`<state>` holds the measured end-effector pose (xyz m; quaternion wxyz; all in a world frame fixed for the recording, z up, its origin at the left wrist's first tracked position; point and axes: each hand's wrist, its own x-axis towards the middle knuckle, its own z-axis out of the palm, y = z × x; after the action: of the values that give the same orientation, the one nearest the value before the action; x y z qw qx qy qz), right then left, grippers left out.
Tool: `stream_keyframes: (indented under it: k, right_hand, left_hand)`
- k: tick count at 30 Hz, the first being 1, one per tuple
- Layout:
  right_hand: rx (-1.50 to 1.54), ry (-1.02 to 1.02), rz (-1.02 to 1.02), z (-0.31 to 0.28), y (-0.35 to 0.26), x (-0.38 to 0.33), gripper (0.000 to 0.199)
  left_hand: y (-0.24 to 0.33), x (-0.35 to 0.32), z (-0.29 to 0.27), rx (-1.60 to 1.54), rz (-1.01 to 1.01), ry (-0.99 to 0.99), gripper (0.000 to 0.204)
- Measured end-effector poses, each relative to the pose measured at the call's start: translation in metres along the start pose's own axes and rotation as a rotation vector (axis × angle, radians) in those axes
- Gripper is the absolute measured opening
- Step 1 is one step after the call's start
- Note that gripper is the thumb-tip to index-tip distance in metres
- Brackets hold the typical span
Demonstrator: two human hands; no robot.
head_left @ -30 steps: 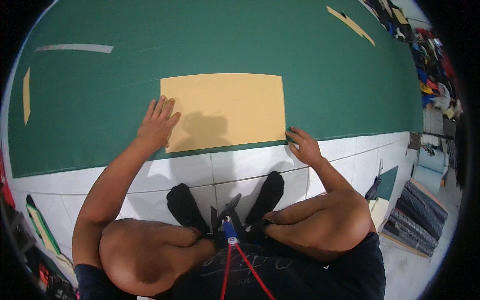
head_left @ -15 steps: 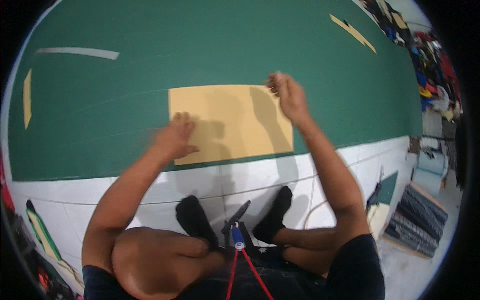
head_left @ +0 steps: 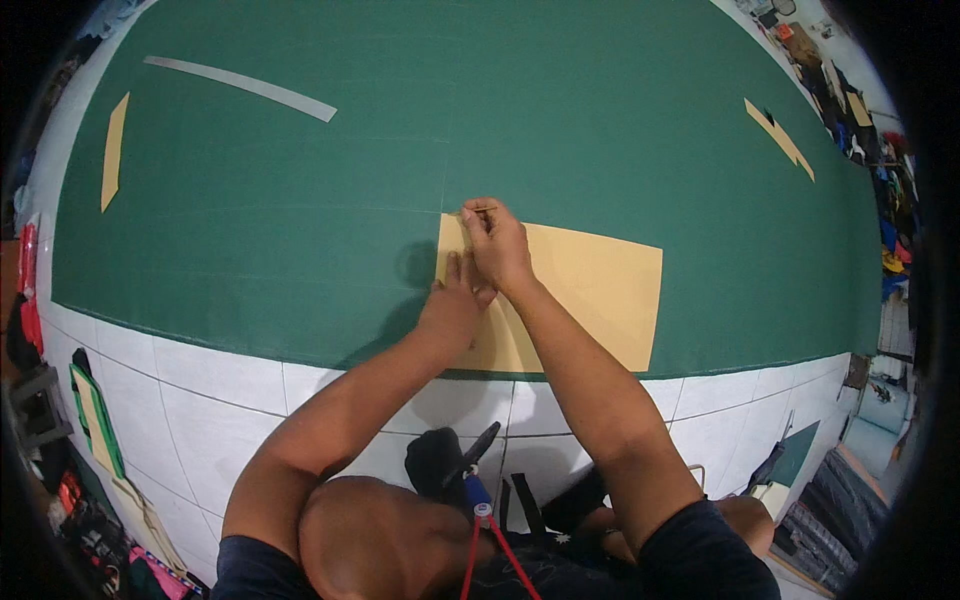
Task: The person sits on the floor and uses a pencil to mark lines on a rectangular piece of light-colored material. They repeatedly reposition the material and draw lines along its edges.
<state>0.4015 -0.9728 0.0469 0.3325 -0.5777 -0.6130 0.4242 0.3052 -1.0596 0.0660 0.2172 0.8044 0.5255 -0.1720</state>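
A tan rectangular sheet [head_left: 590, 290] lies flat on a large green mat [head_left: 400, 130] on the floor. My left hand [head_left: 455, 295] presses flat on the sheet's left part, fingers spread. My right hand [head_left: 495, 240] is closed around a thin pencil-like stick [head_left: 478, 210], its tip at the sheet's far left corner. Both forearms reach forward from the lower edge and cross close together.
A grey strip [head_left: 240, 87] and a tan offcut [head_left: 113, 150] lie at the mat's far left, another tan offcut [head_left: 780, 135] at the far right. White floor tiles [head_left: 200, 380] border the mat's near edge. Clutter lines the right and left rims. Scissors [head_left: 475, 450] lie by my feet.
The view has shifted left. My right hand moved from the sheet's far right corner to its far left corner; my left hand shifted up beside it.
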Motion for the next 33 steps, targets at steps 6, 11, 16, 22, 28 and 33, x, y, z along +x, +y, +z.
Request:
stream_keyframes:
  k: [6, 11, 16, 22, 28, 33]
  right_hand:
    - [-0.019, -0.023, -0.041, 0.012, -0.004, 0.004, 0.021]
    - [-0.047, -0.015, -0.140, 0.009, 0.001, 0.006, 0.020]
    - [-0.043, -0.049, -0.053, 0.008, -0.007, 0.005, 0.019]
    - [-0.080, -0.035, -0.174, 0.010, 0.003, 0.008, 0.019]
    - [-0.158, -0.037, -0.239, 0.009, 0.007, 0.008, 0.018]
    - [-0.297, 0.001, -0.148, -0.018, 0.019, -0.003, 0.019]
  left_hand:
    - [-0.003, 0.003, 0.005, 0.001, 0.010, -0.049, 0.108]
    - [0.001, 0.006, -0.001, 0.026, 0.002, -0.073, 0.107]
    - [-0.003, 0.004, 0.000, -0.005, 0.014, -0.086, 0.111]
    - [0.000, 0.003, -0.008, 0.004, 0.019, -0.082, 0.113]
    - [0.002, 0.003, -0.013, -0.006, -0.006, -0.140, 0.113]
    - [-0.001, 0.006, -0.011, -0.071, -0.028, -0.168, 0.115]
